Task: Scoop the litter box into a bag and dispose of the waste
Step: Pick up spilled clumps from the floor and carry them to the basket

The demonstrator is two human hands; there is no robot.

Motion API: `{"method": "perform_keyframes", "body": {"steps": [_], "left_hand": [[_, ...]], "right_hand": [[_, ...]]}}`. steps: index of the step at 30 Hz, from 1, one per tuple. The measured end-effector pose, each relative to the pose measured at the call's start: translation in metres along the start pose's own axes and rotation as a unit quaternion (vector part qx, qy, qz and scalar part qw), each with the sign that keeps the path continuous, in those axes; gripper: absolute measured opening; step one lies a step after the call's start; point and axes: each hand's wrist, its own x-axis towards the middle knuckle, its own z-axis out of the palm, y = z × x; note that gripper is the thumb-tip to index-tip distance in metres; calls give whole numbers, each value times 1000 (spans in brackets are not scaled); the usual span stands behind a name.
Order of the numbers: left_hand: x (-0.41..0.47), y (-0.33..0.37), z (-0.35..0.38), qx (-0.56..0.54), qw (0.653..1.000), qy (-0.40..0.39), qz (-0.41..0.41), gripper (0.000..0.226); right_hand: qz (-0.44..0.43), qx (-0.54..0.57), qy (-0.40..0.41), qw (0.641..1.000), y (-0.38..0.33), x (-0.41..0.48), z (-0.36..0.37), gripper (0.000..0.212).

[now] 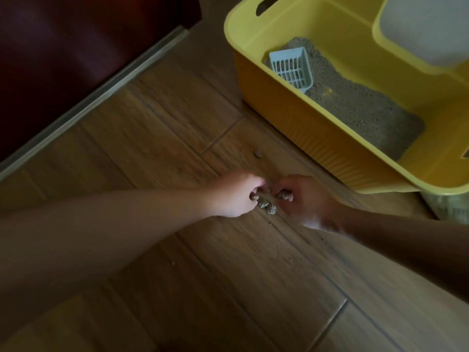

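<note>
Grey clumps (267, 207) (on floor (177, 138)) pinched by left hand (233, 194), right hand (307, 199).

Your picture is dim, with the light coming from the upper right: the box (291, 128) glows bright yellow there, and the pale part in its far corner is nearly washed out. The floor (177, 123) darkens toward the bottom and the lower left. Your left hand (236, 193) catches the light. Your right hand (304, 199) sits in shadow, its wrist smeared by motion blur. The cabinet (63, 47) at the upper left is almost black, without detail. Everything looks slightly soft, the clumps (266, 207) included. Floor seams bow a little near the edges.
</note>
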Motion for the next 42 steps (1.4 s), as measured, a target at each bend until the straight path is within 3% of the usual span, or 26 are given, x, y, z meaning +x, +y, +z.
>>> {"method": "perform_keyframes", "body": {"steps": [5,9,16,20,26,35,38,42], "left_hand": [[5,10,7,18,1000,-8,22,25],[10,9,12,26,999,-21,20,29],[10,10,14,19,999,22,25,16],[9,6,9,-13,999,43,-22,27],[10,-1,7,-82,993,60,-64,21],[5,-17,1,-117,980,106,-118,17],[1,-21,1,-117,979,119,-118,18],[-3,-26,1,-120,978,123,-116,19]], "right_hand": [[36,10,-26,999,-3,-8,7,17],[20,5,-13,1000,-7,-9,14,30],[1,-18,-17,1000,-12,-7,8,16],[31,8,-5,999,-4,-5,9,13],[25,72,11,997,2,-1,8,14],[72,62,63,993,10,22,3,13],[52,30,62,996,8,29,4,25],[21,-11,70,997,8,35,10,14]]}}
